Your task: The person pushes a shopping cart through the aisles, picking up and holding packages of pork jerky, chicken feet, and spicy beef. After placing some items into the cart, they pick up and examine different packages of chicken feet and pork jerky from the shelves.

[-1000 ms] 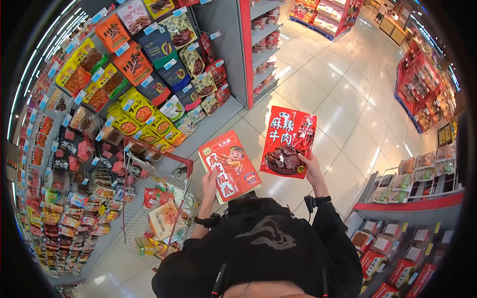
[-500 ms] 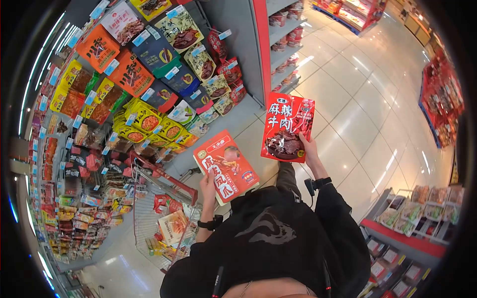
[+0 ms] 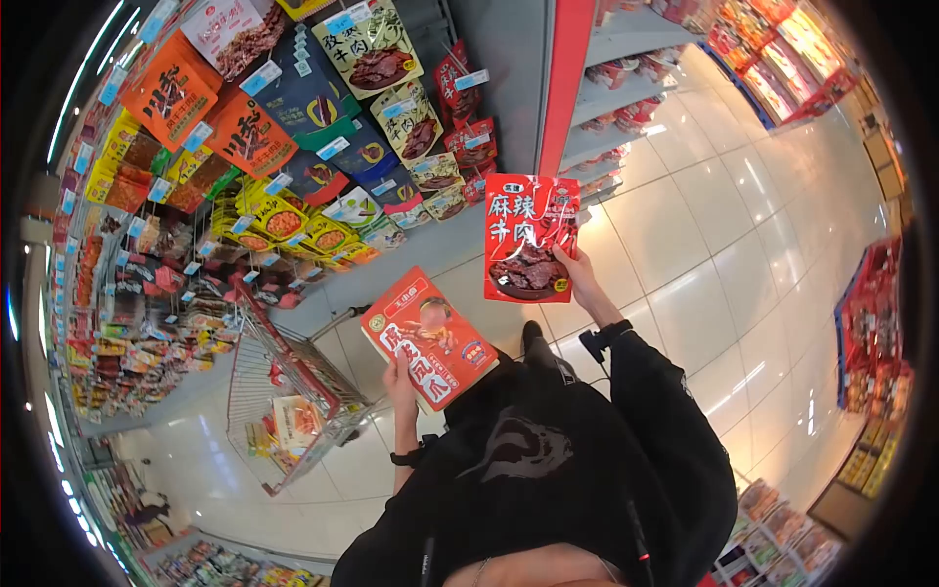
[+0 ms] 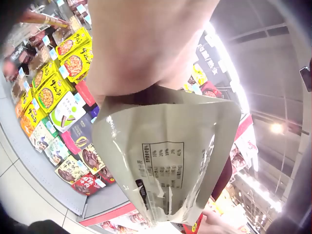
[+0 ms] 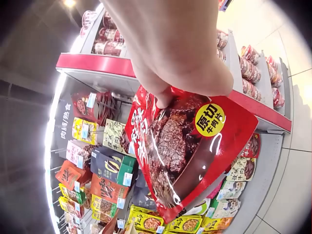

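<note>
In the head view my left hand [image 3: 401,384] grips the lower left edge of an orange-red snack pouch [image 3: 440,347] with a cartoon figure and white lettering. The left wrist view shows this pouch's pale grey back [image 4: 168,141] with a printed table, below the hand. My right hand [image 3: 590,286] pinches a glossy red beef jerky pouch [image 3: 514,230] by its lower right side. In the right wrist view, the thumb lies across its front, near a yellow round label [image 5: 209,120]. Both pouches are held up in front of the body, apart from each other, fronts facing up.
A wire shopping cart [image 3: 293,362] with several packages inside stands to the left. Behind it, a shelf wall carries hanging snack bags [image 3: 249,132]. A red shelf post [image 3: 565,88] rises beyond the jerky pouch. Tiled floor [image 3: 685,245] stretches to the right, with red display stands [image 3: 871,313] farther off.
The body and head view have turned, so the shelves and aisle shift. The cart appears farther from the body. Both hands keep hold of their pouches; the jerky pouch has moved left in view.
</note>
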{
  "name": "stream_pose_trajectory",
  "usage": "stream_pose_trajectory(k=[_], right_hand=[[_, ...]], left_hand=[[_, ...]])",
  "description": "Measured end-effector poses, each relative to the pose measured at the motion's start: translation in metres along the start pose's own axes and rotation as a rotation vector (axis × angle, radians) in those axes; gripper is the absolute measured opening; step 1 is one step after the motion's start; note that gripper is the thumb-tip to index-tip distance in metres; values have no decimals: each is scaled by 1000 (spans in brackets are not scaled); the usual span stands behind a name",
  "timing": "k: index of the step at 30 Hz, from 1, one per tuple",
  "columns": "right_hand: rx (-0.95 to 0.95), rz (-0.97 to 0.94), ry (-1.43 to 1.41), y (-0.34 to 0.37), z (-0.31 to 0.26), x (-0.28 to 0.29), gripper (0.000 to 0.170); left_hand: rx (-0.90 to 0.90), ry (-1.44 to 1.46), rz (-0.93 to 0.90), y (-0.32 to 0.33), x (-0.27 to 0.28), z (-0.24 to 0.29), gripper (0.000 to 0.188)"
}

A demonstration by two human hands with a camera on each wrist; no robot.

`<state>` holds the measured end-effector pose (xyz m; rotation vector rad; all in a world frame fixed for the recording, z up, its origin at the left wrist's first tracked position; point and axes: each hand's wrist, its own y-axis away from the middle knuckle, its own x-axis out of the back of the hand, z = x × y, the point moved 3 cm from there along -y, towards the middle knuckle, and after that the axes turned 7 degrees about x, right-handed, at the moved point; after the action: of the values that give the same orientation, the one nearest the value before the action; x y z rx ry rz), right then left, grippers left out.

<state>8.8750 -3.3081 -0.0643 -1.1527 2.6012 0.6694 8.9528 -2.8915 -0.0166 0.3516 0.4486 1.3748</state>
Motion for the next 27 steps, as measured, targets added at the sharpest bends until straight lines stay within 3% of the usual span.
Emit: stream_pose_trajectory(k=[5,14,18,21,27], right_hand=[[-72,-56,-142,-62,10,-17,30],[-84,33,8,-158,27,-49,35],[1,50,-15,-185,23,-69,36],[-3,59,-51,-205,19,-81,27],[30,86,-39,-267,32,-78,37]], left_hand=[[5,47,116,0,-24,15,30],[-110,195,209,-59,-10,31,31],[-87,200,205,-89,-1,39,32],[-122,180,214,-99,-10,61,29],[-152,57,259,-115,-7,69,29]])
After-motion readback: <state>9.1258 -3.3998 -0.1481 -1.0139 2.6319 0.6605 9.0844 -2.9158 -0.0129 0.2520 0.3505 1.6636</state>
